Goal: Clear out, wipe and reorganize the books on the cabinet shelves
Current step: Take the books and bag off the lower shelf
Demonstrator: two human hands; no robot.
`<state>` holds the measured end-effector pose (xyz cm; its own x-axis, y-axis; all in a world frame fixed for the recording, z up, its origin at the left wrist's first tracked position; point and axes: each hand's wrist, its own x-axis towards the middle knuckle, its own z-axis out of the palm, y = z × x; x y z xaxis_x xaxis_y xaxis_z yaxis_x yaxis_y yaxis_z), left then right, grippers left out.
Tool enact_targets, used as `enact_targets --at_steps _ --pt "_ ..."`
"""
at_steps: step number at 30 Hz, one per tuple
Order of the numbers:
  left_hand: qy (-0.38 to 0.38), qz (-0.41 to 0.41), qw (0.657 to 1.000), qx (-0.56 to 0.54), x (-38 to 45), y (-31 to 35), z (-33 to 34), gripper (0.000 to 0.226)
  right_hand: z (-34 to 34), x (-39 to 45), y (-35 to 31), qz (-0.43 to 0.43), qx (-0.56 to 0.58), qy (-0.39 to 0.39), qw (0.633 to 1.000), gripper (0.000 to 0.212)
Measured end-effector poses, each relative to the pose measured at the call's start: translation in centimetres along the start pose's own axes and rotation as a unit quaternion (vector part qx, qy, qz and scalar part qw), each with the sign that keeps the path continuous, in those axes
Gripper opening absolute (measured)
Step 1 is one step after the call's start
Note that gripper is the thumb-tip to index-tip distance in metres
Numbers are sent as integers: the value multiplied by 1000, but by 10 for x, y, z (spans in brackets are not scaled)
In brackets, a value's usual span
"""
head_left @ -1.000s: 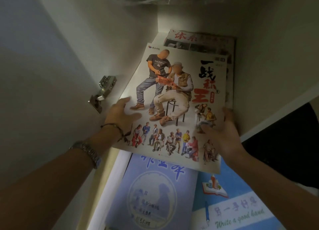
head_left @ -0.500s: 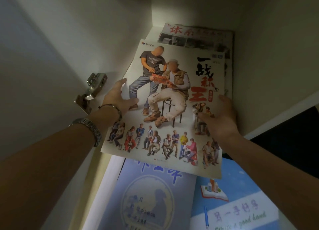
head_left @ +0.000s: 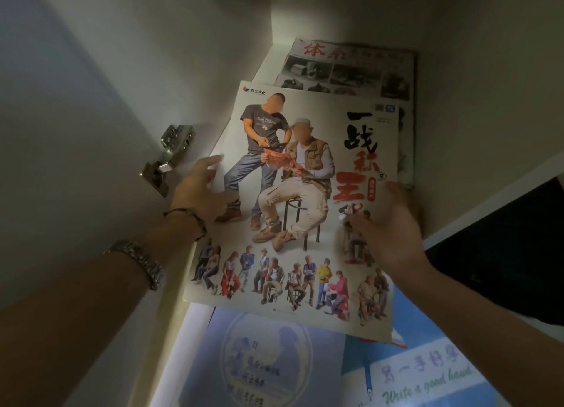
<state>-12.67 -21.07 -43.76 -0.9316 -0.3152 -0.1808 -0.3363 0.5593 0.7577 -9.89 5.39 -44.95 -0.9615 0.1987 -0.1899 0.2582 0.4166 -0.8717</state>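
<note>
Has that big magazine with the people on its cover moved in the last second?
Yes. The magazine has slid deeper into the shelf: its top edge now covers more of the newspaper behind it, between the left hand and right hand.

metal hinge point(head_left: 169, 159) on left cabinet wall, silver watch point(head_left: 139, 261) w/ thin dark bracelet point(head_left: 189, 216) nearer the wrist, dark panel point(head_left: 500, 254) at right outside cabinet, white wall point(head_left: 335, 10) at back

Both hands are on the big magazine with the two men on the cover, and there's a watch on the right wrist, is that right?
Not quite. The head view shows the metal watch on the left wrist. The left hand and right hand are on the magazine, as you said.
</note>
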Motion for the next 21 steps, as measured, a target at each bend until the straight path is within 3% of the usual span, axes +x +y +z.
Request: enact_targets --at_steps 3,8,17,21 --pt "-27 3 999 -36 11 5 -2 72 -6 9 -9 23 36 -16 999 43" --pt "-57 -29 996 -70 19 -1 4 81 -9 27 -14 64 85 -29 994 79" --pt "-38 -32 990 -128 24 -7 11 85 -7 39 -12 24 85 -16 996 98" --pt "-33 -15 994 -100 18 1 8 85 -9 34 -11 -9 85 -39 996 101"
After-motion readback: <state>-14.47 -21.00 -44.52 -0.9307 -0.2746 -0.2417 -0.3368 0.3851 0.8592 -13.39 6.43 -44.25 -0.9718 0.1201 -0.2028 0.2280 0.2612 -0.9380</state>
